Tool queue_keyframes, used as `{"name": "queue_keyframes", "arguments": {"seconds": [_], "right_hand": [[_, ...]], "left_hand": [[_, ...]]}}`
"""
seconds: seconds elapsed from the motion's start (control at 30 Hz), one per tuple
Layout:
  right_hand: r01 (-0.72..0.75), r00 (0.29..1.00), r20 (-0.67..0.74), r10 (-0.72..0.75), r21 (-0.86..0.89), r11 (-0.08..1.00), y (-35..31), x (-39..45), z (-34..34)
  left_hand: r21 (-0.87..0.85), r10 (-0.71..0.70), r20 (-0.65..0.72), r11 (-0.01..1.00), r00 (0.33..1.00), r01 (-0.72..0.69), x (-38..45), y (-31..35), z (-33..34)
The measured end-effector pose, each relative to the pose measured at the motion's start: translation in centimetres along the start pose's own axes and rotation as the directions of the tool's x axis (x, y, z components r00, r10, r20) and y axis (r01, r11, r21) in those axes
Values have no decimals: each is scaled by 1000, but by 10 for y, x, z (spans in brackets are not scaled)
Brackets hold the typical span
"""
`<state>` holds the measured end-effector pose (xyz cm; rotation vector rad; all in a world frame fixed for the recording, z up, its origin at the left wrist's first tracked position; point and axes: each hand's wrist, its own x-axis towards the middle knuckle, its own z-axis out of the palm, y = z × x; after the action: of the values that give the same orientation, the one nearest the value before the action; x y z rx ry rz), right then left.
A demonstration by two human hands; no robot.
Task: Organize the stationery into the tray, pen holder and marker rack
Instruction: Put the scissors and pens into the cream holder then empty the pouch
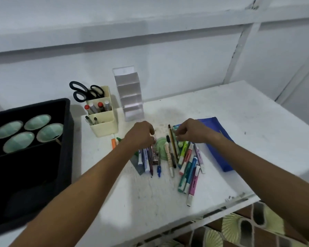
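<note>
White table (212,122) holds a pile of pens and markers (175,157) under the left hand (141,134) and right hand (191,131), fingers curled down, grip hard to tell, so a quick grab could roll pens off the near edge, far from the pen holder (103,120).

Readable text: none; no word, number or brand can be made out anywhere.
Pile of pens and pastel highlighters (187,163) at the middle of the white table: any barrel print is too small and blurred to read.
Cream plastic pen holder (103,120) at the far left: plain faces, no lettering visible.
Blue flat pouch (216,139) at the right: a printed patch shows at its far corner, illegible.
</note>
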<state>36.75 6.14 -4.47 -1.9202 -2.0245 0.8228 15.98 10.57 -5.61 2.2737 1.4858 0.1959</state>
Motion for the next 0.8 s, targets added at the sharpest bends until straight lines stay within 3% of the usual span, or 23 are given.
{"name": "queue_keyframes", "arguments": {"seconds": [0.17,0.33,0.47,0.63,0.8], "right_hand": [[22,998,69,-16,-85,996,0,-2,22],[-21,999,37,31,-238,971,-1,1,45],[-57,998,16,65,-304,951,-9,-1,51],[-59,996,44,73,-254,965,-19,-8,56],[-219,976,6,219,37,975,-18,-3,47]], "left_hand": [[-24,-183,-133,983,974,181,-2,-32,-6],[5,-276,-20,961,961,276,-10,-53,-7],[-14,-269,24,963,963,269,-14,-58,0],[-1,-228,12,974,974,228,-14,-58,2],[-22,-206,-26,978,978,205,-12,-53,-2]]}}
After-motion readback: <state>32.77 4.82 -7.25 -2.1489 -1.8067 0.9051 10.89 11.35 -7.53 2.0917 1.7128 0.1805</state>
